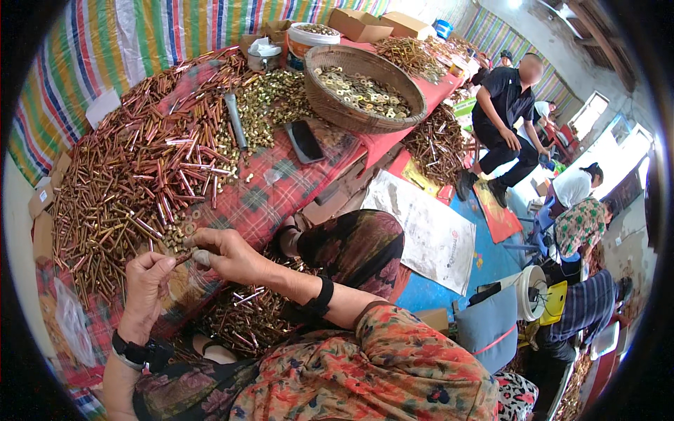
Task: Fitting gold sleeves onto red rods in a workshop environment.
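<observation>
My left hand [146, 281] and my right hand [228, 254] meet over the near edge of the heap, fingers pinched on the two ends of a short, dark coppery bolt [184, 259]. Fingers cover most of it, so fittings on it cannot be made out. Pale coverings show on some right fingertips. Just beyond the hands lie small nuts [173, 240] and a few flat washers [189, 226]. A large heap of copper-coloured bolts [140, 175] spreads away to the left over a red plaid cloth [256, 203].
Brass-coloured nuts [270, 98], a grey metal bar [236, 121] and a black phone-like slab [304, 142] lie farther back. A wicker basket [330, 112] holds washers; a tub [309, 38] stands behind it. More bolts [246, 319] lie below. A seated person [502, 105] is at right.
</observation>
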The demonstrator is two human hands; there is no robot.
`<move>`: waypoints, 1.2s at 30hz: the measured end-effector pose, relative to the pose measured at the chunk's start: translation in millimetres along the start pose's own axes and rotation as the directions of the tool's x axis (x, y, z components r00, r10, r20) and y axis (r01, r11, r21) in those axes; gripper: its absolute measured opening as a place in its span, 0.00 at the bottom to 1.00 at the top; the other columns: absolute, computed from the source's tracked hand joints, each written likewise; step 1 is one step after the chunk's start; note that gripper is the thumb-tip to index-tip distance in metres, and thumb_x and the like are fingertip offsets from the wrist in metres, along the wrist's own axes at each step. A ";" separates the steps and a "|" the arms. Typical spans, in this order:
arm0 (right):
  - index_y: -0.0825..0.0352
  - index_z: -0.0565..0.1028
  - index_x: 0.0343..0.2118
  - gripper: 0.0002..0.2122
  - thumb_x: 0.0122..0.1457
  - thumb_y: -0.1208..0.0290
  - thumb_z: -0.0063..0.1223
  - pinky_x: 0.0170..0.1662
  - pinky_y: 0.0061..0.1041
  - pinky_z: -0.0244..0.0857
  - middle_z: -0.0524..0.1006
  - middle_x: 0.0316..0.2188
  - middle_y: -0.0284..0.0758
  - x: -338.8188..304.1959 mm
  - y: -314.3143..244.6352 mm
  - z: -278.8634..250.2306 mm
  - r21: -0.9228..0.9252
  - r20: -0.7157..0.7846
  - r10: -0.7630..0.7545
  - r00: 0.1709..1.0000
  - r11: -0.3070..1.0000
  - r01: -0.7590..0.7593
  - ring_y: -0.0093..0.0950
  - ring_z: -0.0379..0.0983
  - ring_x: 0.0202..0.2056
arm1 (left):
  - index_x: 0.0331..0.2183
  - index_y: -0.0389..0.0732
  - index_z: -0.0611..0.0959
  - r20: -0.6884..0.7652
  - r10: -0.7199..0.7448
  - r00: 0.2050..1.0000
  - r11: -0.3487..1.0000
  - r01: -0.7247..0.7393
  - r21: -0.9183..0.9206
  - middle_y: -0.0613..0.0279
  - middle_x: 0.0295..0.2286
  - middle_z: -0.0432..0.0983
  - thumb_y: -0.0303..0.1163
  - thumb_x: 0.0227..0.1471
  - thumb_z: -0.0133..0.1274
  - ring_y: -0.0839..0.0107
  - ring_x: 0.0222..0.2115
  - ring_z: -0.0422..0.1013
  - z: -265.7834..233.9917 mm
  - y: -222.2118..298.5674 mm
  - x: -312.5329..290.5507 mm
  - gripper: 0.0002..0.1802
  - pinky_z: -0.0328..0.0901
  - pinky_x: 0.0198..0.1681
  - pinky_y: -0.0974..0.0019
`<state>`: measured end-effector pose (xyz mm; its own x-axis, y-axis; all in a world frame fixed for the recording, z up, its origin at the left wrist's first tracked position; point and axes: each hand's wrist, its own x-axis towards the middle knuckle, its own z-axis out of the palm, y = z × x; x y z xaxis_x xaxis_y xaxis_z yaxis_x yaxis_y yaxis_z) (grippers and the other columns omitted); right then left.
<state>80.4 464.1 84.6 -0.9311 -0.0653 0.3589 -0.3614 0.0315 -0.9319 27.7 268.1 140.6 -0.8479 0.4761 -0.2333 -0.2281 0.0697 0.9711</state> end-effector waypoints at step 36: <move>0.70 0.74 0.36 0.12 0.61 0.65 0.47 0.22 0.16 0.61 0.71 0.21 0.28 63.2 20.2 59.2 0.196 0.385 0.449 0.806 0.814 -0.547 0.15 0.64 0.20 | 0.26 0.36 0.81 -0.193 0.170 0.966 0.930 -0.092 0.357 0.71 0.20 0.72 0.34 0.47 0.57 0.85 0.21 0.64 -76.1 -5.3 -23.2 0.11 0.58 0.25 0.78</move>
<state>17.2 401.6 85.3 -0.8937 -0.4229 -0.1499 0.2252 -0.1337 -0.9651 12.1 190.0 137.1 -0.9506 0.3023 -0.0701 0.0367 0.3337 0.9420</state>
